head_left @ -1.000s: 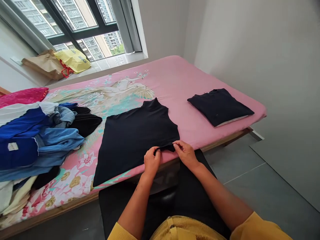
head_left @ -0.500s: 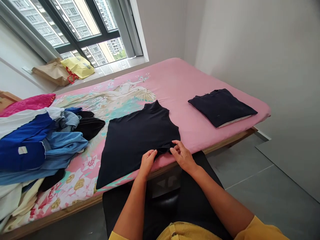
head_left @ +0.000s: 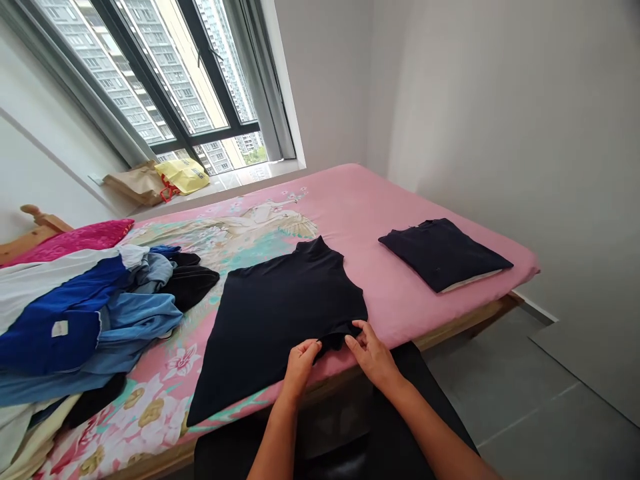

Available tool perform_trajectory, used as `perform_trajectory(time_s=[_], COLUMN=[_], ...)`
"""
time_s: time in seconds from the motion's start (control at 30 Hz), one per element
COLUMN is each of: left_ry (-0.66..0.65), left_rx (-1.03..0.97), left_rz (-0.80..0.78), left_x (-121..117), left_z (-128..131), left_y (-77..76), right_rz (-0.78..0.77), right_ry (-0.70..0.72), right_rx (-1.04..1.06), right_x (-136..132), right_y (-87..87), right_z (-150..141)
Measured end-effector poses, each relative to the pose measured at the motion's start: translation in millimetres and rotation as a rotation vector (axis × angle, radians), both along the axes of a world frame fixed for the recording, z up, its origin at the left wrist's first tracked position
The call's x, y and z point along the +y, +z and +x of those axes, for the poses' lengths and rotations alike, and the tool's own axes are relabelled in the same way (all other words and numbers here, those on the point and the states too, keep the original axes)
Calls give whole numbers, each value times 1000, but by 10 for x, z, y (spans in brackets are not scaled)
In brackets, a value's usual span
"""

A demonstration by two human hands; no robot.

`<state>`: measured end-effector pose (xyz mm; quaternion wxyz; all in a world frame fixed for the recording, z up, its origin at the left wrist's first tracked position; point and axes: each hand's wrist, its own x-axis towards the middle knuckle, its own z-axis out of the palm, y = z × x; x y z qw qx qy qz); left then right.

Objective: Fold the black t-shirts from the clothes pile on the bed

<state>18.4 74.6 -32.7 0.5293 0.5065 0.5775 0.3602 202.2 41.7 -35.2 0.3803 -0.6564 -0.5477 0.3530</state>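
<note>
A black high-neck top (head_left: 280, 313) lies flat on the bed, its collar pointing away from me. At its near right edge, my left hand (head_left: 301, 363) pinches the cloth between thumb and fingers. A short way to the right, my right hand (head_left: 369, 353) also has the edge in a pinch, close to the top's near right corner. Between the two hands the fabric is bunched and slightly raised. Farther right rests a folded dark navy garment (head_left: 445, 253) with a pale edge showing along its near side.
The bed (head_left: 345, 193) has a pink sheet printed with flowers and birds. At left sits a heap of clothes (head_left: 140, 313), beside a magenta pillow (head_left: 90, 240). A brown paper bag (head_left: 135, 185) and a yellow bag (head_left: 185, 175) stand on the window sill. A wall borders the far right side.
The camera view has tilted up, so everything sits lower in the picture. Both hands keep their pinch on the top's edge, and the cloth between them is a little more bunched.
</note>
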Motion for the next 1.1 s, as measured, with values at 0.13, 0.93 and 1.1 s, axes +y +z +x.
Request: perform_trajectory(time_s=[0.13, 0.93, 1.1], left_ry=[-14, 35, 59], left_rx=[-34, 228, 258], left_rz=[0, 260, 291], left_x=[-26, -283, -293], left_z=[-1, 79, 72], left_y=[23, -62, -89], right_rz=[-16, 228, 246], right_ry=[-23, -78, -168], right_rx=[-35, 11, 56], right_x=[-5, -147, -165], right_y=[-18, -268, -253], right_z=[-20, -202, -178])
